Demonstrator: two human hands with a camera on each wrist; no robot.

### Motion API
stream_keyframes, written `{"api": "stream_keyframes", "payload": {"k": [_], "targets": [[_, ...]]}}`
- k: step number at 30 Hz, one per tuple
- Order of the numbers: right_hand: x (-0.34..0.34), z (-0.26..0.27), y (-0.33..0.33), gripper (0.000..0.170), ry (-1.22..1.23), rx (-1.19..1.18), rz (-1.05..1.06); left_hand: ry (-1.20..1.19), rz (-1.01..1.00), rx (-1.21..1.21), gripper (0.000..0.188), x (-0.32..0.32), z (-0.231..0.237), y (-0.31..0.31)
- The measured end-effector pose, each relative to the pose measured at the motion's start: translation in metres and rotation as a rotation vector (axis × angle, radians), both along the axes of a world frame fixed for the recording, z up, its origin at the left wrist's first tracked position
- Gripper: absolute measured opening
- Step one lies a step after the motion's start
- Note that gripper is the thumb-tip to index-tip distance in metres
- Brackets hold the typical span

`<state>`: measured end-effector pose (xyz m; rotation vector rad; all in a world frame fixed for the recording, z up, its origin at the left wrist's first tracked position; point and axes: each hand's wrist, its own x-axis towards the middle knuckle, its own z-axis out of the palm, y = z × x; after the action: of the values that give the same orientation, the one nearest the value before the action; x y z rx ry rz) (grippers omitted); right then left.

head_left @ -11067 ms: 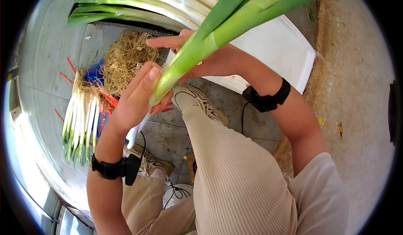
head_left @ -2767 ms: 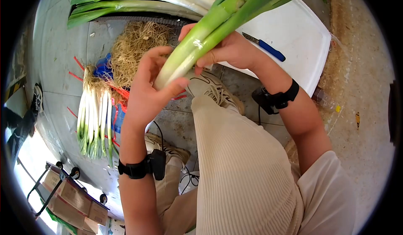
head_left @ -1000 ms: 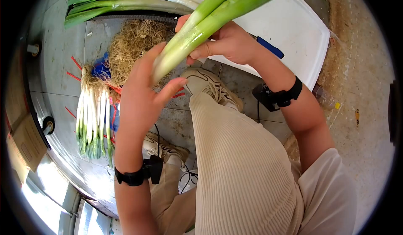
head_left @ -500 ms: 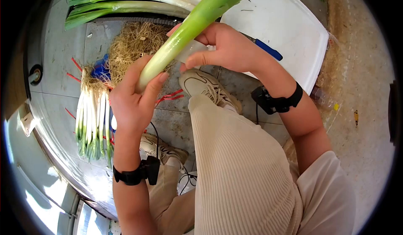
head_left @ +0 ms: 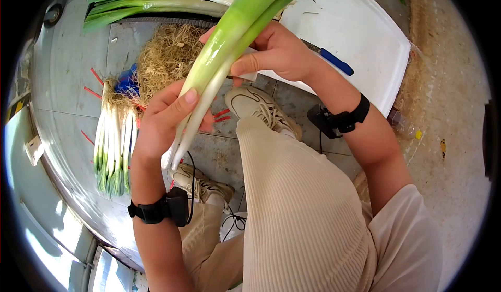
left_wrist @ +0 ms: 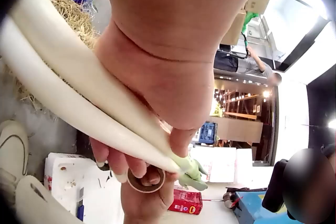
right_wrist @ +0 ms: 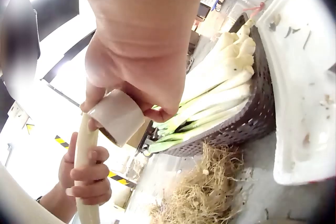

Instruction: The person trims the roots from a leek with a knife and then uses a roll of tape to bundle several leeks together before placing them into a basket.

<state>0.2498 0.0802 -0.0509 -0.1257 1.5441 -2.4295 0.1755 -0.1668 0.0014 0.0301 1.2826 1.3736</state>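
While the left hand (head_left: 159, 115) is curled round the smooth leeks (head_left: 222, 37) at upper middle of the head frame, and the right hand (head_left: 286, 56) grips a tape roll (right_wrist: 119, 117) beside them, these leeks may slide apart if the left grip loosens.

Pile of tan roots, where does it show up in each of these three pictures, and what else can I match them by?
Head: the root pile is upper left, left of the held leeks.
Left wrist: the root pile is top left, partly behind the leeks.
Right wrist: the root pile is bottom centre, by the basket.
Shared landmark: white tray, upper right, lower left, right edge.
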Motion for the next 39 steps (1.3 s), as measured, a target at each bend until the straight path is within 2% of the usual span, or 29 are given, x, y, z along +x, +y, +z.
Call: {"api": "stream_keyframes", "payload": {"k": [2, 4, 5, 8, 9, 11, 14, 17, 19, 20, 22, 24, 27, 29, 31, 34, 35, 36, 38, 39], "targets": [[0.002, 0.001, 0.0, 0.049, -0.014, -0.032, -0.006, 0.024, 0.017, -0.037, 0.038, 0.006, -0.004, 0.004], [0.007, 0.009, 0.0, 0.048, -0.114, -0.026, -0.065, 0.49, 0.101, -0.093, 0.051, 0.018, -0.008, 0.009], [0.01, 0.008, 0.001, 0.048, -0.114, -0.025, -0.067, 0.49, 0.099, -0.092, 0.051, 0.023, -0.006, 0.013], [0.014, 0.007, 0.002, 0.048, -0.181, 0.045, -0.093, 1.228, 0.033, -0.236, 0.079, 0.031, -0.004, 0.019], [0.015, 0.009, 0.0, 0.047, -0.209, -0.002, -0.164, 1.228, 0.033, -0.236, 0.079, 0.032, -0.005, 0.02], [0.016, 0.009, -0.001, 0.047, -0.239, -0.05, -0.235, 1.643, -0.039, -0.292, 0.072, 0.034, -0.006, 0.023], [0.017, 0.008, -0.003, 0.045, -0.247, -0.126, -0.231, 1.662, -0.037, -0.423, 0.064, 0.037, -0.007, 0.027], [0.016, 0.016, -0.003, 0.046, -0.268, -0.094, -0.232, 1.657, -0.025, -0.412, 0.058, 0.036, -0.011, 0.025], [0.014, 0.02, -0.002, 0.027, -0.242, -0.081, -0.179, 1.569, -0.013, -0.406, 0.057, 0.035, -0.009, 0.022], [0.014, 0.018, 0.0, 0.027, -0.242, -0.08, -0.181, 1.482, -0.004, -0.401, 0.056, 0.033, -0.008, 0.02], [0.013, 0.012, 0.004, 0.05, -0.066, 0.083, -0.042, 1.433, 0.04, -0.355, 0.054, 0.031, -0.013, 0.013], [0.013, 0.012, 0.006, 0.052, -0.056, 0.13, -0.042, 1.385, 0.086, -0.309, 0.052, 0.03, -0.015, 0.009], [0.013, 0.007, 0.008, 0.056, -0.024, 0.252, -0.068, 1.264, 0.042, -0.339, 0.049, 0.031, -0.014, 0.006], [0.013, 0.0, 0.009, 0.059, -0.001, 0.326, -0.098, 1.025, 0.072, -0.22, 0.049, 0.032, -0.019, 0.006], [0.013, -0.008, 0.01, 0.067, -0.019, 0.47, -0.149, 0.931, 0.052, -0.219, 0.049, 0.03, -0.021, 0.005], [0.013, -0.02, 0.009, 0.076, 0.066, 0.522, -0.187, 0.725, 0.043, -0.19, 0.05, 0.03, -0.023, 0.003], [0.012, -0.02, 0.011, 0.076, 0.066, 0.522, -0.186, 0.613, 0.049, -0.159, 0.051, 0.03, -0.024, 0.003], [0.01, -0.018, 0.012, 0.076, 0.083, 0.551, -0.164, 0.612, 0.05, -0.161, 0.051, 0.031, -0.026, 0.002], [0.004, -0.009, 0.015, 0.076, 0.1, 0.577, -0.142, 0.405, 0.066, -0.023, 0.044, 0.032, -0.031, -0.002], [0.0, -0.003, 0.018, 0.073, 0.106, 0.496, -0.094, 0.405, 0.066, -0.024, 0.044, 0.03, -0.031, -0.003]]}}
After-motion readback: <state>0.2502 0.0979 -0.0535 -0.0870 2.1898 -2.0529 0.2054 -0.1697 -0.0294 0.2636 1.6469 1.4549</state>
